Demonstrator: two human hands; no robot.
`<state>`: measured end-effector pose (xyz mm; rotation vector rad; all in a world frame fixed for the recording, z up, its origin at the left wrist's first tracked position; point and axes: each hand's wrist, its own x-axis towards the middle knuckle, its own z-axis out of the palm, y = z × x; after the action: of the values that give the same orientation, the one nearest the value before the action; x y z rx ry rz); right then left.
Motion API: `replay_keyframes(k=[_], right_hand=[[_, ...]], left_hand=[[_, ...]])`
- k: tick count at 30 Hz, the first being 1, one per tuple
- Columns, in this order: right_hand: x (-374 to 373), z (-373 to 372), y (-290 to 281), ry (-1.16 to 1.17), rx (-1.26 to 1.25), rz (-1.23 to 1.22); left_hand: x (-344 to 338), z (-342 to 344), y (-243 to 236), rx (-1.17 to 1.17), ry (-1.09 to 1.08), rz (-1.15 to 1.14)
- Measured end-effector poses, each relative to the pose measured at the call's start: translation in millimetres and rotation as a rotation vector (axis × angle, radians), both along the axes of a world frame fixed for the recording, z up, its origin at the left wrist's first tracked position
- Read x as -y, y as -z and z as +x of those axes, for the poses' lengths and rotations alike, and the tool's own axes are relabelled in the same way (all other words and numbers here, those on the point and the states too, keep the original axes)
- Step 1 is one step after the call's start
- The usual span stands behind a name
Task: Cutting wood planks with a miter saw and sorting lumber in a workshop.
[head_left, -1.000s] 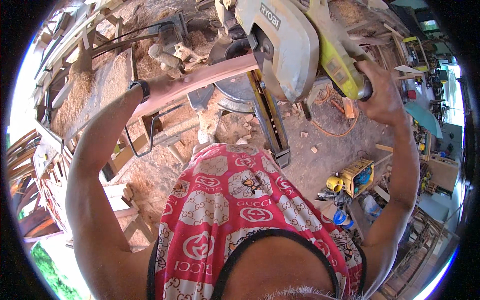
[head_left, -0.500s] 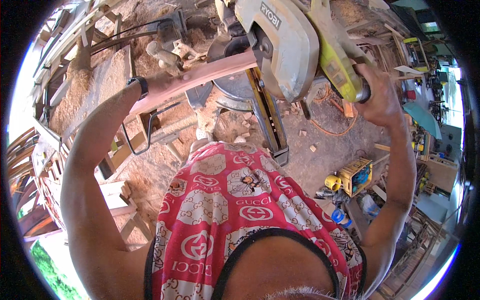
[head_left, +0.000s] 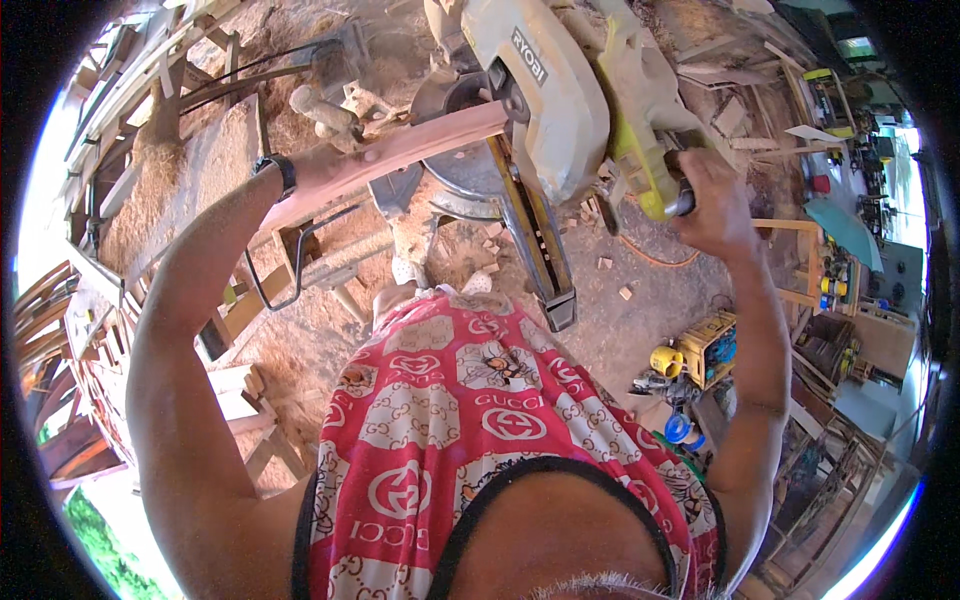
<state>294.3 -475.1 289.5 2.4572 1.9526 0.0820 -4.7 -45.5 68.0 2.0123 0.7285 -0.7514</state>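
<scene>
A long pale pinkish board [head_left: 430,137] lies across the metal base of a mitre saw [head_left: 456,174], its right end partly hidden by the saw head. My left hand [head_left: 318,178], with a dark band at the wrist, grips the board left of the blade. My right hand [head_left: 708,200] is wrapped round the handle of the grey and lime-green saw head [head_left: 560,120], whose guard covers the blade beside the board. A long fence slot with yellowish edges [head_left: 525,225] runs from the base toward my body.
Sawdust-covered planks and timber stacks [head_left: 180,120] fill the left. Small offcuts [head_left: 625,292] lie on the dusty floor. At lower right sit a yellow crate [head_left: 705,350] and blue tool parts [head_left: 680,428]. Further right are shelves with tools and a teal sheet [head_left: 840,232].
The saw head and my right hand on its handle have shifted to the left, toward the board. My left hand and the board have stayed almost still.
</scene>
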Motion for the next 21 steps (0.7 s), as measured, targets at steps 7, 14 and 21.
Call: replay_keyframes(k=[7, 14, 21], right_hand=[[9.5, 0.8, 52.9, -0.017, -0.010, 0.100], [-53.0, 6.9, 92.1, 0.127, -0.075, 0.026], [-52.9, 254.7, 129.8, -0.298, -0.029, 0.202]], left_hand=[[3.8, 10.7, -18.0, 0.062, 0.017, 0.052], [22.7, -67.0, -54.0, 0.203, -0.186, -0.033], [268.9, -148.2, 7.3, 0.335, -1.632, -0.478]])
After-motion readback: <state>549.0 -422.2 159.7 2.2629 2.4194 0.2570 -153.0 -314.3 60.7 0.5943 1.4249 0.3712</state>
